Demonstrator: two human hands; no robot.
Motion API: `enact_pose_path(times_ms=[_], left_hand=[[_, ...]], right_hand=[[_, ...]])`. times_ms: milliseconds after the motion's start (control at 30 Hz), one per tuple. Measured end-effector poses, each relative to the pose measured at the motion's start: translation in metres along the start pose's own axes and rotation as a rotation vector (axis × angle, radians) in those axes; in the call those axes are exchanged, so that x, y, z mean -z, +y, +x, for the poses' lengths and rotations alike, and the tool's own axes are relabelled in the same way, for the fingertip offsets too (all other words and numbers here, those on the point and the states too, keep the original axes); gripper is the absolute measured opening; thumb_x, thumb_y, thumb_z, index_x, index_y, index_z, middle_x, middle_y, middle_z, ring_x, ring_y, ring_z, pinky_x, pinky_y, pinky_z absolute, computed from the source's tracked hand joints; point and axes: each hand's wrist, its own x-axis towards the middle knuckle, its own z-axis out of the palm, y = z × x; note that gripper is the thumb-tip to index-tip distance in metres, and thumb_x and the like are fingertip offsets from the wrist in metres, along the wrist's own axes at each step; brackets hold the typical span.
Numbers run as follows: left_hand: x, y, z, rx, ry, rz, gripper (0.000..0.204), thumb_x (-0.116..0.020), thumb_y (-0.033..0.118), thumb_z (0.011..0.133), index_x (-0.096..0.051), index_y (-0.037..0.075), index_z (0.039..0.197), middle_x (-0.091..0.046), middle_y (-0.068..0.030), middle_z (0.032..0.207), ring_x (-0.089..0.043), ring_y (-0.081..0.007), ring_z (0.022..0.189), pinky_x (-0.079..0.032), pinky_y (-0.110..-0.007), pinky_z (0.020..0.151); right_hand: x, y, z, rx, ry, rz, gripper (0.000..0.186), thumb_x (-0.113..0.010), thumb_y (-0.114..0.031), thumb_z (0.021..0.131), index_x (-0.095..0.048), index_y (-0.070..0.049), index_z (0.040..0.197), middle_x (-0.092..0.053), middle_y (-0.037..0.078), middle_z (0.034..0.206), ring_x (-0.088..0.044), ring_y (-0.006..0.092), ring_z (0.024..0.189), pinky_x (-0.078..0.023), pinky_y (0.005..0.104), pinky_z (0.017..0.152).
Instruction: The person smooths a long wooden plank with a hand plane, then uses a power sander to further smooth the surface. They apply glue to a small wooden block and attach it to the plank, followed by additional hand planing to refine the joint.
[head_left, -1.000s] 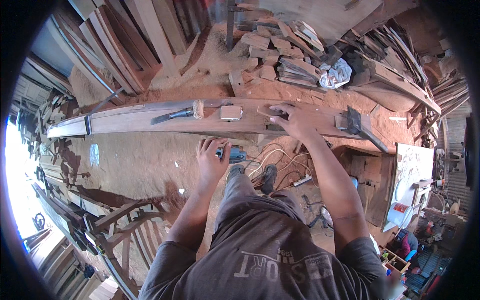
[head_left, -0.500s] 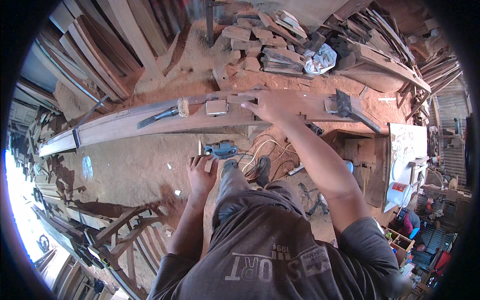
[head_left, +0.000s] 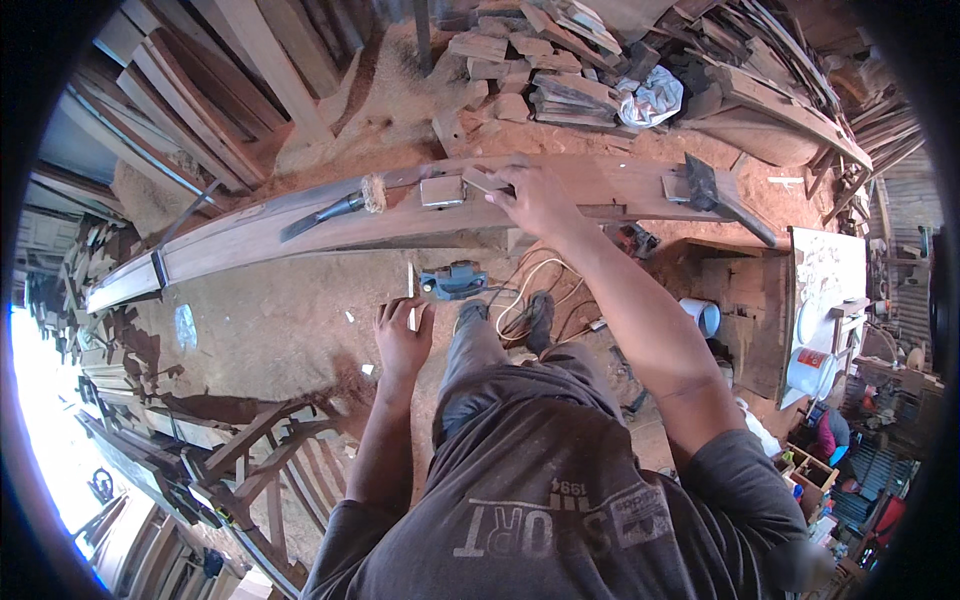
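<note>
A long curved timber beam (head_left: 590, 180) spans the view. On it lie a black-bladed chisel (head_left: 320, 218) with a frayed handle end, a small pale block (head_left: 442, 192) and a dark-headed hammer-like tool (head_left: 703, 180). My right hand (head_left: 530, 205) grips a small flat wooden piece (head_left: 483, 178) on the beam, right of that block. My left hand (head_left: 403, 335) hangs below the beam, fingers loosely curled and thumb apart, near a thin pale stick (head_left: 410, 280); whether it touches the stick is unclear. A blue power planer (head_left: 455, 280) lies on the ground just beyond it.
Cables (head_left: 540, 275) lie by my feet. Offcuts (head_left: 530, 55) and a white sack (head_left: 650, 97) are piled behind the beam. A white-topped board (head_left: 820, 260) stands right, with a person (head_left: 832, 435) beyond it. A wooden frame (head_left: 255, 465) stands at lower left.
My right hand has moved left along the beam with the wooden piece, nearer the pale block. My left hand has dropped back from beside the planer.
</note>
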Motion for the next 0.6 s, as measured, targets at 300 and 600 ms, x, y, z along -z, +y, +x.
enact_pose_path(times_ms=[300, 600], left_hand=[[-0.008, 0.013, 0.011, -0.068, -0.063, -0.026, 0.015, -0.084, 0.016, 0.09, -0.077, 0.008, 0.101, -0.077, -0.0111, 0.105, -0.071, -0.0343, 0.101, -0.054, -0.046, 0.09], [-0.01, 0.015, 0.008, -0.11, -0.126, -0.106, 0.02, -0.084, 0.021, 0.09, -0.077, 0.007, 0.102, -0.076, -0.0133, 0.1, -0.071, -0.0354, 0.094, -0.056, -0.046, 0.085]], right_hand=[[-0.004, -0.007, -0.022, 0.066, -0.012, -0.062, 0.035, -0.075, -0.027, 0.098, -0.076, -0.004, 0.124, -0.067, 0.017, 0.115, -0.07, 0.0391, 0.102, -0.057, 0.0488, 0.093], [-0.04, -0.001, -0.138, -0.311, 0.003, 0.527, 0.035, -0.073, -0.027, 0.103, -0.072, -0.002, 0.128, -0.075, 0.013, 0.109, -0.074, 0.031, 0.101, -0.059, 0.043, 0.089]])
